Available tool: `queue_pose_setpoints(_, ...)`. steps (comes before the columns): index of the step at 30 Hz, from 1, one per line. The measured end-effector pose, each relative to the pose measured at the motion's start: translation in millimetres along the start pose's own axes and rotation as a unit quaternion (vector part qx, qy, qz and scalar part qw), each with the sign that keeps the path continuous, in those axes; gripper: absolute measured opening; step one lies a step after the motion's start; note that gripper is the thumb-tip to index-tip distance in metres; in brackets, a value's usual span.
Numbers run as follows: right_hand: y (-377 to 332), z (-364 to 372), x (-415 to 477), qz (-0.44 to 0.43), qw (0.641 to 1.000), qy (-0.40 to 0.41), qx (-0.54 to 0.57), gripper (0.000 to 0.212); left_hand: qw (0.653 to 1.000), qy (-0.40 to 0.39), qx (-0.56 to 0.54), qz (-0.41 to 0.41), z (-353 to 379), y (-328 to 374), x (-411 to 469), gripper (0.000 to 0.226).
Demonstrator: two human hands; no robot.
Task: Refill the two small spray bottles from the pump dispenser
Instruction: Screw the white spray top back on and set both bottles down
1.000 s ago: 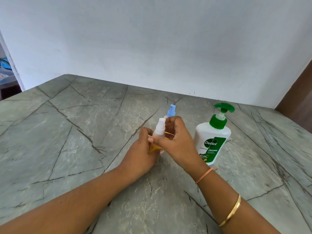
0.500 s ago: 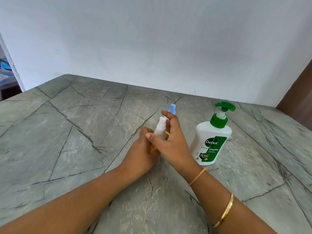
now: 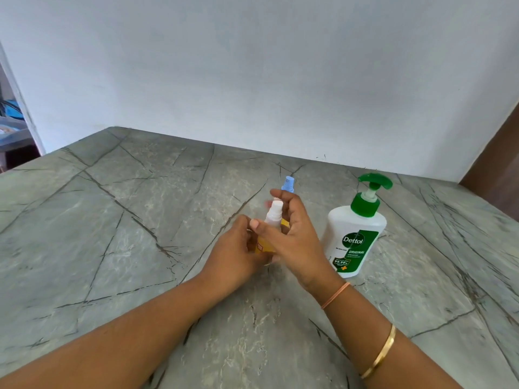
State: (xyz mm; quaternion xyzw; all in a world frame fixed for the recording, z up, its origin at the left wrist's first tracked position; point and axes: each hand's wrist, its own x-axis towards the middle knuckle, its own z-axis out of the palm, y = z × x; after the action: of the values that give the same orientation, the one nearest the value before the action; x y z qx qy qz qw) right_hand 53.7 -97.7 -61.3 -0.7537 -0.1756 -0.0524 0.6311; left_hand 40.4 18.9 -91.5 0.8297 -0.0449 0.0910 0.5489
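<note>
Left hand (image 3: 234, 249) gripping yellow bottle (image 3: 262, 245), right hand (image 3: 296, 237) pinching white top (image 3: 273, 213)

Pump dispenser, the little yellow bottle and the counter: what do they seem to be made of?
Pump dispenser: opaque white plastic, smooth with a soft sheen, glossy green printed label, green plastic pump. Yellow spray bottle: probably plastic too, with a white sprayer top; largely hidden. Counter: grey-green stone or stone-look surface, dark veins, dull sheen; which one I cannot tell.
</note>
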Motion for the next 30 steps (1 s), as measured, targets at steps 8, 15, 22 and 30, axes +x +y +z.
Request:
queue_pose_setpoints(8, -8.4, -15.2, 5.9, -0.007, 0.997, -0.068, 0.036, 0.029, 0.999, -0.023, -0.019, -0.028, -2.3, -1.1, 3.5, 0.046)
queue_pose_setpoints(15, -5.2, -3.4, -2.2, -0.057, 0.987, -0.002, -0.154, 0.041, 1.000, -0.010, 0.010, -0.006, -1.3, 0.1, 1.7, 0.034)
queue_pose_setpoints(22, -7.8, -15.8, 2.6, 0.025, 0.990, -0.116, 0.076, 0.037, 0.998, -0.035, -0.034, -0.032, -3.8, -0.9, 3.5, 0.043)
queue_pose_setpoints(30, -0.8, 2.2, -1.7, -0.018, 0.994, 0.054, -0.093, 0.027, 0.999, -0.030, -0.013, -0.007, -1.5, -1.5, 2.6, 0.038)
